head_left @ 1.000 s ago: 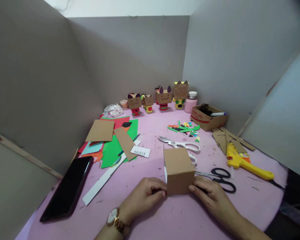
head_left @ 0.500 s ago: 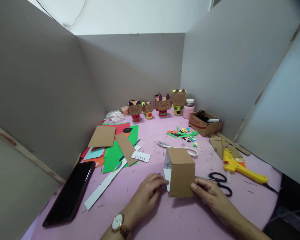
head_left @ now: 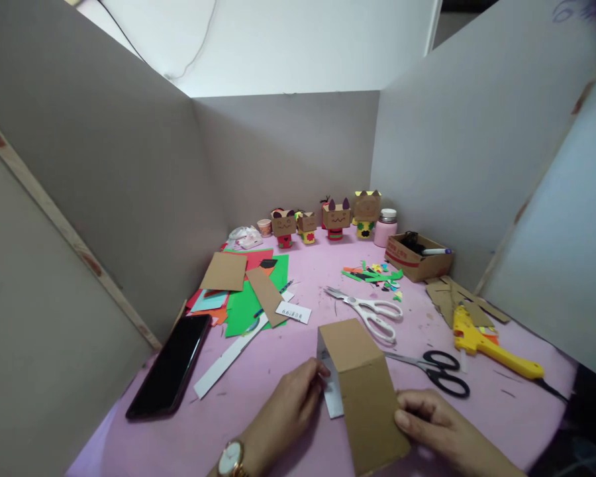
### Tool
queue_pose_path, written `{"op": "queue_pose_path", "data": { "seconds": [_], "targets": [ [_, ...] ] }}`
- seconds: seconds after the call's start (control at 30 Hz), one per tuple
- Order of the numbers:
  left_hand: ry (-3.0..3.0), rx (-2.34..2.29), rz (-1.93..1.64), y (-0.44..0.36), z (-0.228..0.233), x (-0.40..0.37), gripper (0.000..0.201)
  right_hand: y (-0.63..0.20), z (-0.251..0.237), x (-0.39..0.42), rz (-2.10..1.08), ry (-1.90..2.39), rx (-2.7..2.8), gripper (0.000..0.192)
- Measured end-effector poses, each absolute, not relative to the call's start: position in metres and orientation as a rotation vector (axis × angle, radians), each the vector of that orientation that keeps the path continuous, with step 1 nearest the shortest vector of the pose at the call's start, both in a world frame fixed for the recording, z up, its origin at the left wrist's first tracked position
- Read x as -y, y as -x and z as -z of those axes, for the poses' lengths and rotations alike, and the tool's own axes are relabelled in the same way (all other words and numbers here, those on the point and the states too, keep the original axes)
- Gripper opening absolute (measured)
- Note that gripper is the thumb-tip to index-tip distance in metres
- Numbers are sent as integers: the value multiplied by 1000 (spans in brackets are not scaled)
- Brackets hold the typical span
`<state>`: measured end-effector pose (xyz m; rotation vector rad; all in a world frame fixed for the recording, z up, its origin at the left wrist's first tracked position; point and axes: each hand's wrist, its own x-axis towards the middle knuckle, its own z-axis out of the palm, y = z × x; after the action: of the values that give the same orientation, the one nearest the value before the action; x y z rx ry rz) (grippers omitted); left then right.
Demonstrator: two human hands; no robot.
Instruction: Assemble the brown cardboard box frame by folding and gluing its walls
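Observation:
A folded piece of brown cardboard (head_left: 370,411), bent into a box-like shape with a pale inner side, stands between my two hands. My right hand (head_left: 437,424) pinches its right edge between thumb and fingers. On the other side, my left hand (head_left: 295,397), with a watch on the wrist, has its curled fingertips at the cardboard's left edge; whether they grip it is partly hidden. Just beyond the cardboard lie white-handled scissors (head_left: 370,311). Black-handled scissors (head_left: 440,371) rest to the right, their blade tips behind the cardboard.
A yellow glue gun (head_left: 496,351) lies at right, near a small carton (head_left: 417,260). Paper scraps (head_left: 375,273) are in the middle. Coloured sheets (head_left: 238,305) and a black phone (head_left: 171,371) lie left. Several cardboard figures (head_left: 336,218) and a pink bottle (head_left: 386,230) stand behind.
The cardboard has tilted and its front panel has swung down and toward me, opening the fold wider. My right hand has moved lower with it. The whole view has shifted slightly.

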<state>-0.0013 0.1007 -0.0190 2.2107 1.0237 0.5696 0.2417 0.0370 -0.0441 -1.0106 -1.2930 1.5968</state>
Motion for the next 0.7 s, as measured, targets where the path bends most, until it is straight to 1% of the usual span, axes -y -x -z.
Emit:
{"op": "queue_pose_path", "data": {
  "seconds": [0.1, 0.2, 0.33, 0.43, 0.53, 0.57, 0.67, 0.7],
  "targets": [
    [-2215, -1046, -585, -1, 23, -103, 20, -241, 47, -40, -1552, 1056, 1372, 39],
    [-2210, -1078, -598, -2, 26, -105, 20, -239, 43, -47, -1430, 1118, 1492, 40],
    [-2182, -1130, -591, 0, 26, -106, 14, -230, 37, -63, -1258, 1163, 1568, 38],
    [-2160, -1157, -565, 1, 24, -106, 12, -225, 38, -71, -1099, 1213, 1600, 34],
    [-2150, -1166, -526, 3, 22, -105, 12, -223, 41, -74, -1008, 1242, 1623, 35],
    [-2152, -1159, -514, 3, 21, -104, 14, -223, 42, -73, -995, 1245, 1630, 36],
    [-2162, -1126, -488, 6, 17, -100, 29, -223, 45, -73, -980, 1251, 1648, 36],
    [-2166, -1118, -478, 6, 16, -98, 31, -224, 45, -72, -975, 1251, 1654, 36]
  ]
}}
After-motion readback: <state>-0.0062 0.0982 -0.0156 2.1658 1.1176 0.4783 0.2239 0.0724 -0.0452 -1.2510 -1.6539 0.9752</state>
